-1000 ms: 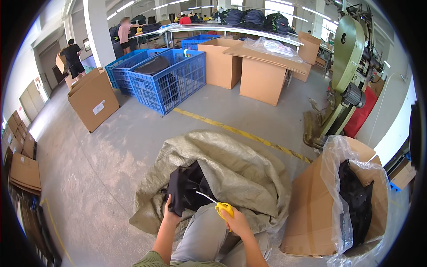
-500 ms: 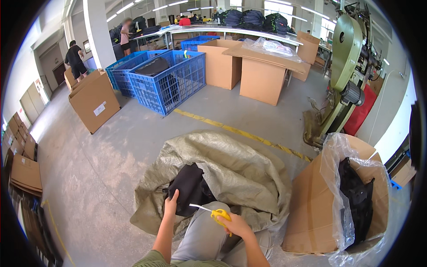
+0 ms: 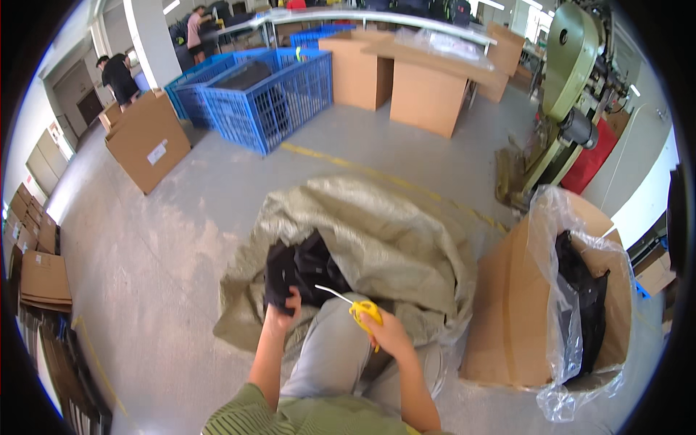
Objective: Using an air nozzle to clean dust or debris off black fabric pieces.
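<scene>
My left hand is closed on the near edge of a black fabric item, its fingers curled over the cloth. More black fabric lies against it inside the mouth of a large olive-beige woven sack. A yellow air blow gun with a thin, pale, bent nozzle is gripped in my right hand, above my knee. Its nozzle points left toward the black fabric, apart from it. The exact kind of black item cannot be made out.
At right stands a cardboard box, plastic-lined, with black items inside. A green machine rises behind it. Blue crates, cartons and a long table are ahead. Two people are at far left.
My left hand has moved slightly down, and the black item has turned and folded upright. The whole view has tilted down. My right hand still holds the blow gun.
</scene>
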A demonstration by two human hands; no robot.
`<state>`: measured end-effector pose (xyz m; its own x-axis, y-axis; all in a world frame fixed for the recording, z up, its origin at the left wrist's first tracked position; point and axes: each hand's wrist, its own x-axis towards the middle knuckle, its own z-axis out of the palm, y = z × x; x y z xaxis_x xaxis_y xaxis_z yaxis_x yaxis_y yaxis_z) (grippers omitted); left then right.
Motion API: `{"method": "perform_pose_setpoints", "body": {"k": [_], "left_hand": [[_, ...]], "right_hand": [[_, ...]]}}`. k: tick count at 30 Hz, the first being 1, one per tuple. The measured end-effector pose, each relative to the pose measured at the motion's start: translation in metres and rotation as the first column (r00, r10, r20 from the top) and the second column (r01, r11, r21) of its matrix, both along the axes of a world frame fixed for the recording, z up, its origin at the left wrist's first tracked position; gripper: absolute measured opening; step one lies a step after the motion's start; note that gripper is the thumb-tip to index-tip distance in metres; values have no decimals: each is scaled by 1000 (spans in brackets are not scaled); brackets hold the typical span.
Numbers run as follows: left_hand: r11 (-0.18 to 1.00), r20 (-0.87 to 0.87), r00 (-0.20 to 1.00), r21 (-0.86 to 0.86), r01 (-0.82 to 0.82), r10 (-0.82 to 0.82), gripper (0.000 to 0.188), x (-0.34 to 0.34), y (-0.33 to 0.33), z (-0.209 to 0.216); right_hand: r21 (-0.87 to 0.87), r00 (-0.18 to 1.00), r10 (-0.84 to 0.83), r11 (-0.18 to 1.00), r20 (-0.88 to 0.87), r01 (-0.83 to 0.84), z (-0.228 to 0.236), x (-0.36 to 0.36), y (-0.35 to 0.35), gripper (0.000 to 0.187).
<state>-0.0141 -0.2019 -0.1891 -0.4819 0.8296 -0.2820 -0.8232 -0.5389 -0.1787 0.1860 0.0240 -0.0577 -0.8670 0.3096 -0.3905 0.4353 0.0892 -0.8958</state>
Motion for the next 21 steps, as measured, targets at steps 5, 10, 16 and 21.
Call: {"method": "perform_pose_setpoints", "body": {"k": [5,10,16,21], "left_hand": [[963,-79,995,-268,32,-55,37,-17,27,44],[358,-530,771,-838,-412,-353,37,-16,47,78],[205,-808,406,-524,-827,-426,30,-3,108,119],[710,-989,81,-144,-689,-122,34,58,271,250]], "right_hand": [[-22,977,-199,980,-78,198,6,-6,4,36],[-67,994,-90,993,62,94,4,-5,11,36],[448,909,-238,809,-343,381,-42,27,2,42],[-238,978,-207,949,25,207,-30,66,15,44]]}}
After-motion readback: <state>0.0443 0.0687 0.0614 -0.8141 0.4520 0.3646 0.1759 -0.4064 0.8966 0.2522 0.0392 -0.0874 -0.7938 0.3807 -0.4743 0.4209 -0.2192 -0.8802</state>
